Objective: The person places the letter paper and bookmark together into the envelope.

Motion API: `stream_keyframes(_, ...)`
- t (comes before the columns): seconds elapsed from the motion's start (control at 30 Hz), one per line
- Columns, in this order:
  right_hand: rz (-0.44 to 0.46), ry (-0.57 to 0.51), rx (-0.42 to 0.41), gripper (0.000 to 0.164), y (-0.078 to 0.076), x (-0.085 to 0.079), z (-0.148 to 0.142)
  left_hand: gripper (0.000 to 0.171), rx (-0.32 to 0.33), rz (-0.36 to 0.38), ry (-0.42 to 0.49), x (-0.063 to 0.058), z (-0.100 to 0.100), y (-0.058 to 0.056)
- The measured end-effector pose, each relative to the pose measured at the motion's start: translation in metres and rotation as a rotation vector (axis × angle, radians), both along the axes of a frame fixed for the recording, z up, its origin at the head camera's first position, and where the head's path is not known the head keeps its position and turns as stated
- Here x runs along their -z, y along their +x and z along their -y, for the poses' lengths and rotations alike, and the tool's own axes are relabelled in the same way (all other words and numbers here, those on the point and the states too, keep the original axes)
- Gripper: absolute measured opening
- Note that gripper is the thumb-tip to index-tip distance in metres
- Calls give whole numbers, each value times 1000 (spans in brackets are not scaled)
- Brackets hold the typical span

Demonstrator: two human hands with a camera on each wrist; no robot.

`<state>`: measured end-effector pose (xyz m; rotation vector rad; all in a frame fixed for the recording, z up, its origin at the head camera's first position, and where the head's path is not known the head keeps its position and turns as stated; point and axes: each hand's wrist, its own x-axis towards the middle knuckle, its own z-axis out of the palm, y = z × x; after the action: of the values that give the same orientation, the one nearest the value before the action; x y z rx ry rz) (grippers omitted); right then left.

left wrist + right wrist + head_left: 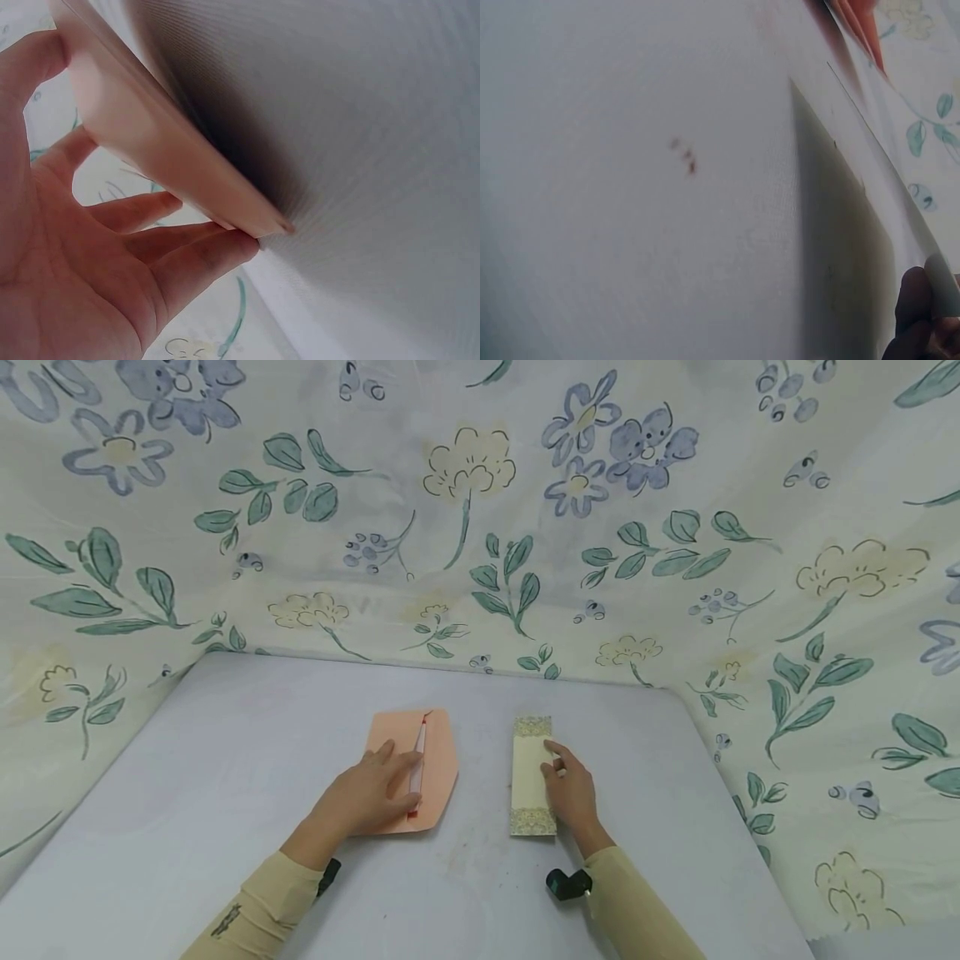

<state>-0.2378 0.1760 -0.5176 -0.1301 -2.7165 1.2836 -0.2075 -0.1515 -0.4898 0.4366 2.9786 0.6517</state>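
My left hand (367, 793) rests on a peach paper piece (442, 760), shaped like an envelope with slanted corners on its right side. A narrow white strip (417, 768) with red at both ends runs down its face, partly under my fingers. In the left wrist view those fingers are extended against the peach paper (142, 135), which stands tilted off the table along one edge. My right hand (573, 789) pinches the right edge of a long cream card (527, 768) with speckled green bands at both ends. The right wrist view shows fingertips (915, 300) at the card's edge.
Both things are on a white table (465, 893), with a strip of bare surface between them. Floral cloth (480, 527) rises behind and at the sides. Small dark marks (688, 155) dot the tabletop. A black wrist device (568, 884) juts from the right sleeve.
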Motion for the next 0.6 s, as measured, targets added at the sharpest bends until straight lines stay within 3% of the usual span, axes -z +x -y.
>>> stream_keyframes(0.6, -9, 8, -21, 41, -1, -5, 12, 65, 0, 13, -2, -1, 0, 0)
